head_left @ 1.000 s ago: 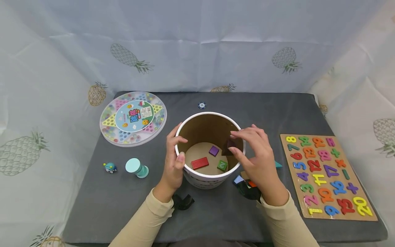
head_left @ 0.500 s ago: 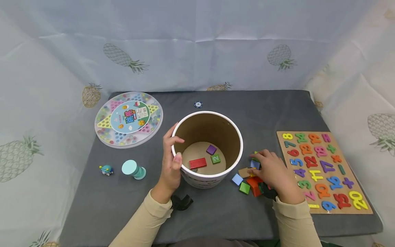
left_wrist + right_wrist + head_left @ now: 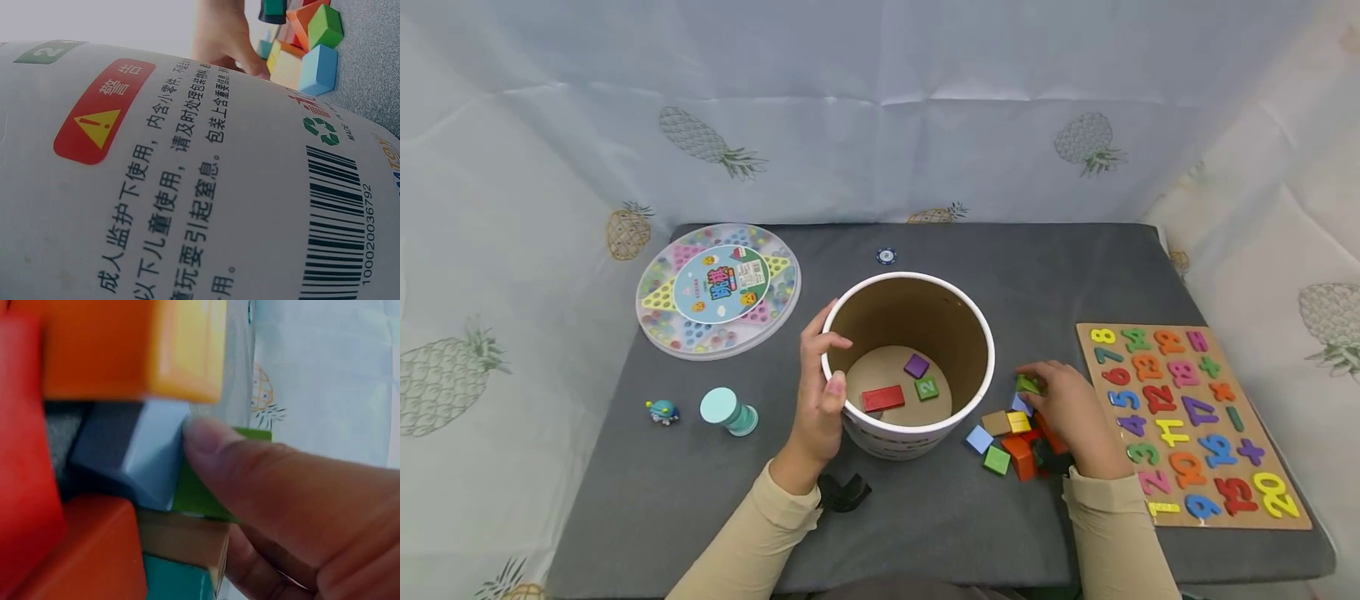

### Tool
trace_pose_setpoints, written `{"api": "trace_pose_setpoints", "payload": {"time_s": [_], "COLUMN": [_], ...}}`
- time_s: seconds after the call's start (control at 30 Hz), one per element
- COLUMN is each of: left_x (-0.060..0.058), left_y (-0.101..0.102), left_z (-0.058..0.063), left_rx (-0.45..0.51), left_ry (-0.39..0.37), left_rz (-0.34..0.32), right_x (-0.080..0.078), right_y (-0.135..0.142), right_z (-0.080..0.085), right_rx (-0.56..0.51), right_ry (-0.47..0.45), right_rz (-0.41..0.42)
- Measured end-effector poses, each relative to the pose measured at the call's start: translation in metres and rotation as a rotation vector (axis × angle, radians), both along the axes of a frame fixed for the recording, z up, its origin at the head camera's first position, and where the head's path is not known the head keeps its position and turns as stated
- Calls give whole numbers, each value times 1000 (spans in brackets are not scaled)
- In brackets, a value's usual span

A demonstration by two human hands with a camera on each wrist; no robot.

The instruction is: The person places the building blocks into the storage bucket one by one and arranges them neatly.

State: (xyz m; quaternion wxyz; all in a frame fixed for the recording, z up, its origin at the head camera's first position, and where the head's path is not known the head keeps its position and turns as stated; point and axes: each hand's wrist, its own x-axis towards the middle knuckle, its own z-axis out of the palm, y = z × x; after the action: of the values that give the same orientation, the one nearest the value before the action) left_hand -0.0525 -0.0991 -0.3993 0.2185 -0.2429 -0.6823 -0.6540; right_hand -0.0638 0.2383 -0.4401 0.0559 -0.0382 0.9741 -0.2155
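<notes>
My left hand (image 3: 820,400) grips the left rim of a white bucket (image 3: 887,442), fingers over the edge and thumb at the near side. Inside lie a red block (image 3: 883,398), a purple block (image 3: 916,365) and a green block marked 2 (image 3: 927,388). Right of the bucket, my right hand (image 3: 1071,417) pinches a green block (image 3: 1027,384) at the pile's far end. In the right wrist view the thumb (image 3: 209,440) covers part of that green block (image 3: 200,494), beside a blue block (image 3: 156,462). Printed text and a barcode fill the left wrist view.
Several loose blocks lie by my right hand, among them an orange block (image 3: 1020,457) and a light blue block (image 3: 980,439). A number board (image 3: 1112,467) is at right. Left are a round game board (image 3: 722,283), a turquoise hourglass-shaped piece (image 3: 730,411) and a small toy (image 3: 662,411).
My right hand has left the bucket, where it held a dark block, and moved right to the pile. It now grasps the green block there. The left hand keeps its grip.
</notes>
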Motion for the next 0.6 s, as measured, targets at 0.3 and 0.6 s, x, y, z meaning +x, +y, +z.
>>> {"api": "trace_pose_setpoints", "payload": {"time_s": [0.3,0.6], "left_x": [-1,-1], "left_y": [0,1], "left_z": [-3,-3], "left_rx": [-7,-11], "left_ry": [-3,-14], "left_rz": [15,20], "right_x": [-1,23], "right_y": [-14,-81], "right_z": [22,109], "right_rx": [-103,-474], "right_ry": [352,874], "right_rz": [-110,102]}}
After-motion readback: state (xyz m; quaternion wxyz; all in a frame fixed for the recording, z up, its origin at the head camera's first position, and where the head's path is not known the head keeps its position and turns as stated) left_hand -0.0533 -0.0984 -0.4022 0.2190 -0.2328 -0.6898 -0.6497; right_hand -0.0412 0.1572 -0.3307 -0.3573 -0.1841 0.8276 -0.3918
